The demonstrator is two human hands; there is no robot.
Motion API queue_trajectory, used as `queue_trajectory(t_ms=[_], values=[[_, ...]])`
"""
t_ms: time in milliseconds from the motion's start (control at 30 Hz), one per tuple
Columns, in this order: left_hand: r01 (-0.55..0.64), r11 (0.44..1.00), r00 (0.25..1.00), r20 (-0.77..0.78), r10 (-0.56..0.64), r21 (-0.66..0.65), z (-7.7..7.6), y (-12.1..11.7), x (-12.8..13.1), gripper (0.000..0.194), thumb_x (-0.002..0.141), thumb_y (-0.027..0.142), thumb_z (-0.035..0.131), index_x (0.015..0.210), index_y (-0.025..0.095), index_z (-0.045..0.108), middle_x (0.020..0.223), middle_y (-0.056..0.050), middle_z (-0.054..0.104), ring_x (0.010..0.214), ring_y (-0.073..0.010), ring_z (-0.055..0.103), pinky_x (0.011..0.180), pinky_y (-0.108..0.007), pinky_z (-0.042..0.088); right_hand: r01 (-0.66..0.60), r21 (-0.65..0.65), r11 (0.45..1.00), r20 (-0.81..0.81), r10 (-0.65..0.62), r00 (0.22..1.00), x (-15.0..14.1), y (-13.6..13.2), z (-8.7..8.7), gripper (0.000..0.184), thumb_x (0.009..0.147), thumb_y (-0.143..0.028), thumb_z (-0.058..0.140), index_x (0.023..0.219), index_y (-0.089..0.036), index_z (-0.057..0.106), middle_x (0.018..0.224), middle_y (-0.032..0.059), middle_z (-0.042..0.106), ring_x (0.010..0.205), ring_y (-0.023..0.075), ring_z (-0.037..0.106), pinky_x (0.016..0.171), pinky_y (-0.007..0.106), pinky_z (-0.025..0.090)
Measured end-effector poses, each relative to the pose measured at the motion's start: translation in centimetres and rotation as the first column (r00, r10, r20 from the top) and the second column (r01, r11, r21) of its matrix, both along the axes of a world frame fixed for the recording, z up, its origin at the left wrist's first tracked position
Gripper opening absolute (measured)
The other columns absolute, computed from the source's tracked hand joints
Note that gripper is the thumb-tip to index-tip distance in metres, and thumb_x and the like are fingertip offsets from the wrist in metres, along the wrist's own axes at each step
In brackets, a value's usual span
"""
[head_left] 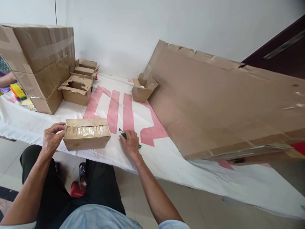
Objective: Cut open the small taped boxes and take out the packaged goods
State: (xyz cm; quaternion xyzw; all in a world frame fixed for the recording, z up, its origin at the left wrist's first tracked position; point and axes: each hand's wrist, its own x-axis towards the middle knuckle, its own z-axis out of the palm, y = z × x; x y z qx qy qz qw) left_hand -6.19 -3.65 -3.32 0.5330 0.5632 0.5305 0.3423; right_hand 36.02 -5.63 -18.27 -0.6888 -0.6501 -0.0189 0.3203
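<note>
A small cardboard box (87, 140) with shiny clear tape along its top lies at the front edge of the table. My left hand (52, 136) grips its left end, thumb and fingers against the cardboard. To the right of the box, my right hand (130, 142) is closed around a green utility knife (123, 135) and rests on the cloth. The knife's tip points away from me to the left, and its green end shows under the palm. Most of its handle is hidden.
Stacked taped boxes (45, 60) stand at the left. Near them are open small boxes (75, 95), with another open box (144, 90) farther right. A large cardboard sheet (221, 105) leans across the right side. White cloth with pink shapes (127, 111) covers the table. Another person's arm (7, 79) shows far left.
</note>
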Motion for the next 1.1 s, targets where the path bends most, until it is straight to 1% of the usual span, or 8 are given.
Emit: queue_trajectory(t_ms=[267, 433, 600, 733, 867, 933, 1000, 1100], values=[[0.078, 0.997, 0.987, -0.14, -0.074, 0.026, 0.6, -0.2, -0.9, 0.043, 0.071, 0.07, 0.098, 0.085, 0.031, 0.091, 0.128, -0.01, 0.087, 0.139, -0.0442, 0.074, 0.124, -0.057, 0.062, 0.082, 0.011, 0.997, 0.005, -0.082, 0.997, -0.3, -0.5, -1.5, 0.027, 0.108, -0.032, 0.063, 0.13, -0.02, 0.073, 0.124, 0.0157, 0.076, 0.116, 0.0348, 0.063, 0.093, 0.042, 0.046], [0.156, 0.987, 0.987, -0.033, -0.157, -0.024, 0.6, 0.3, -1.1, 0.053, 0.065, 0.065, 0.105, 0.099, 0.028, 0.093, 0.136, -0.012, 0.086, 0.143, -0.0451, 0.074, 0.129, -0.057, 0.057, 0.218, 0.05, 0.975, -0.008, -0.217, 0.976, -0.2, -0.2, -1.8, 0.016, 0.104, -0.031, 0.068, 0.117, -0.022, 0.074, 0.114, 0.0153, 0.076, 0.108, 0.0347, 0.06, 0.088, 0.042, 0.043], [0.237, 0.968, 0.97, 0.08, -0.23, -0.079, 0.6, 0.7, -1.0, 0.069, 0.062, 0.071, 0.107, 0.112, 0.027, 0.092, 0.124, -0.014, 0.09, 0.126, -0.0439, 0.081, 0.113, -0.056, 0.067, 0.221, -0.013, 0.975, -0.017, -0.221, 0.975, 0.1, -0.3, -1.9, 0.01, 0.105, -0.03, 0.067, 0.109, -0.022, 0.073, 0.11, 0.0141, 0.074, 0.107, 0.034, 0.061, 0.088, 0.042, 0.043], [0.272, 0.96, 0.962, 0.016, -0.272, -0.062, 1.1, 0.5, -0.8, 0.071, 0.062, 0.072, 0.108, 0.111, 0.024, 0.09, 0.129, -0.016, 0.088, 0.131, -0.0426, 0.079, 0.123, -0.057, 0.06, 0.196, -0.016, 0.98, -0.092, -0.197, 0.976, 0.6, -0.8, -1.5, 0.021, 0.108, -0.039, 0.061, 0.108, -0.022, 0.074, 0.108, 0.0143, 0.073, 0.106, 0.0337, 0.063, 0.089, 0.042, 0.047], [0.303, 0.952, 0.953, -0.014, -0.304, -0.039, 1.2, 0.4, -0.7, 0.065, 0.061, 0.068, 0.109, 0.103, 0.021, 0.089, 0.137, -0.018, 0.085, 0.137, -0.0414, 0.076, 0.13, -0.057, 0.054, 0.191, 0.044, 0.981, -0.239, -0.176, 0.955, 0.6, -1.5, -0.2, 0.048, 0.112, -0.059, 0.046, 0.11, -0.022, 0.076, 0.106, 0.0142, 0.074, 0.1, 0.0327, 0.067, 0.083, 0.042, 0.049], [0.319, 0.948, 0.947, -0.028, -0.319, -0.017, 0.9, 0.4, -0.8, 0.059, 0.065, 0.064, 0.108, 0.101, 0.022, 0.089, 0.146, -0.017, 0.081, 0.145, -0.0423, 0.072, 0.134, -0.056, 0.051, 0.197, 0.05, 0.979, -0.347, -0.168, 0.923, 0.4, -1.7, 0.7, 0.058, 0.111, -0.069, 0.043, 0.104, -0.022, 0.077, 0.098, 0.0125, 0.075, 0.091, 0.0309, 0.067, 0.078, 0.041, 0.049], [0.343, 0.939, 0.939, -0.037, -0.343, 0.002, 0.4, 0.3, -0.9, 0.052, 0.07, 0.059, 0.105, 0.104, 0.022, 0.09, 0.153, -0.017, 0.077, 0.153, -0.0435, 0.067, 0.131, -0.054, 0.054, 0.156, -0.027, 0.987, -0.504, -0.148, 0.851, 0.2, -1.7, 1.9, 0.064, 0.106, -0.08, 0.047, 0.091, -0.024, 0.073, 0.079, 0.0074, 0.07, 0.075, 0.0269, 0.063, 0.069, 0.039, 0.048], [0.389, 0.921, 0.921, -0.026, -0.389, 0.005, -0.4, 0.1, -1.2, 0.05, 0.077, 0.051, 0.1, 0.117, 0.023, 0.09, 0.163, -0.015, 0.071, 0.159, -0.0445, 0.06, 0.113, -0.046, 0.067, 0.005, -0.171, 0.985, -0.761, -0.135, 0.634, -0.3, -1.5, 4.3, 0.068, 0.087, -0.092, 0.07, 0.082, -0.025, 0.067, 0.063, -0.0011, 0.06, 0.057, 0.0194, 0.056, 0.055, 0.034, 0.046]])
